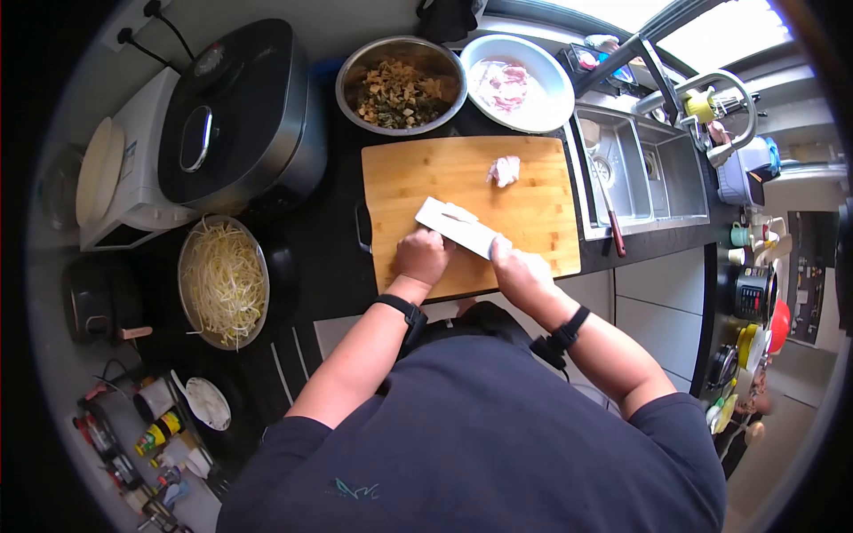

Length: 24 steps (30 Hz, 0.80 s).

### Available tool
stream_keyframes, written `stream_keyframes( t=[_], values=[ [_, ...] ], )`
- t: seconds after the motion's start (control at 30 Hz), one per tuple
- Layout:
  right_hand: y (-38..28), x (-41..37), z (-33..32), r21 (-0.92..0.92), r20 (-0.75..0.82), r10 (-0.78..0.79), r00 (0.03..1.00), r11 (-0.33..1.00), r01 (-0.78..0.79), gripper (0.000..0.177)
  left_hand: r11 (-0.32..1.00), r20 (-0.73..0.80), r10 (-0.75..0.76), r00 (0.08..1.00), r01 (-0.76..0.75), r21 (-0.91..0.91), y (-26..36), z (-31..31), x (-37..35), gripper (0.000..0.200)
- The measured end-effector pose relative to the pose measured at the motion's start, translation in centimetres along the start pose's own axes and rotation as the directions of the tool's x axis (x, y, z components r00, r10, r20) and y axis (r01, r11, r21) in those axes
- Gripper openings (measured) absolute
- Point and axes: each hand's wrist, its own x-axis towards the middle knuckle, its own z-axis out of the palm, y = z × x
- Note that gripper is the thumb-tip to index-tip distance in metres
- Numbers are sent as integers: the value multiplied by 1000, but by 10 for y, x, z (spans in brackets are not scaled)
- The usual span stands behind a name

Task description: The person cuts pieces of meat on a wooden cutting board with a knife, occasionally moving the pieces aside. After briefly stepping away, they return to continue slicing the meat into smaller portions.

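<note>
Here, our right hand is gripping a knife; our left hand is curling closed beside its blade, anything inside staying hidden. Ahead of our right hand, a meat lump is lying on the board; beyond, more meat is filling a pale bowl, seemingly leaving much uncut.

Black worktop ran along a grey wall. Bright window top right, daylight coming in over the steel double sink. White cabinet fronts sat below. Second dark counter stood at far right.
</note>
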Motion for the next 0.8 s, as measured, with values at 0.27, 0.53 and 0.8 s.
stream_keyframes(
  t=[0.27, 0.53, 0.8],
  values=[
    [3, 11, 2, 143, -26, -41, 999, 989, 44, 28, 999, -19, 19, 1000, -20, -36, 1, 1, -1, 27],
    [1, 37, -10, 106, -6, -73, 997, 992, 73, 11, 996, -123, 39, 992, -48, -77, 8, -1, 9, 35],
    [12, 22, -7, 86, 66, -81, 995, 993, 75, 16, 998, -47, 46, 998, -48, -46, 6, -4, 3, 24]
  ],
)
